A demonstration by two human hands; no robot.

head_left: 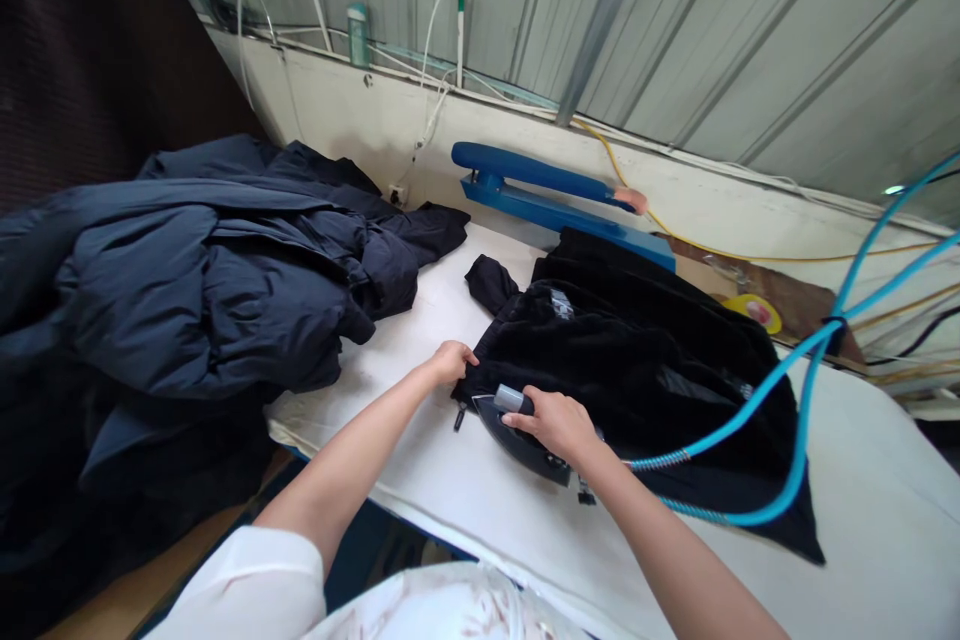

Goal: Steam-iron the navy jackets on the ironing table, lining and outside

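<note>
A black plush garment [600, 345] lies spread over the white padded table [480, 510]. My left hand [453, 362] pinches its left edge, near a small zipper pull [459, 418]. An iron [517, 440] rests on the garment's near edge, its tip pointing left toward my left hand. My right hand [553, 423] is wrapped round the iron's grey and black handle. Two light blue hoses [806, 400] run from the rear of the iron up to the right. A dark tube-like piece of cloth [491, 283] sticks out at the garment's upper left.
Dark navy padded jackets [225, 270] are heaped on the left. Behind the garment stands a blue sleeve board [540, 175] by the wall. A yellow tape roll [754, 312] lies at the back right. A green bottle [358, 35] stands on the wall ledge.
</note>
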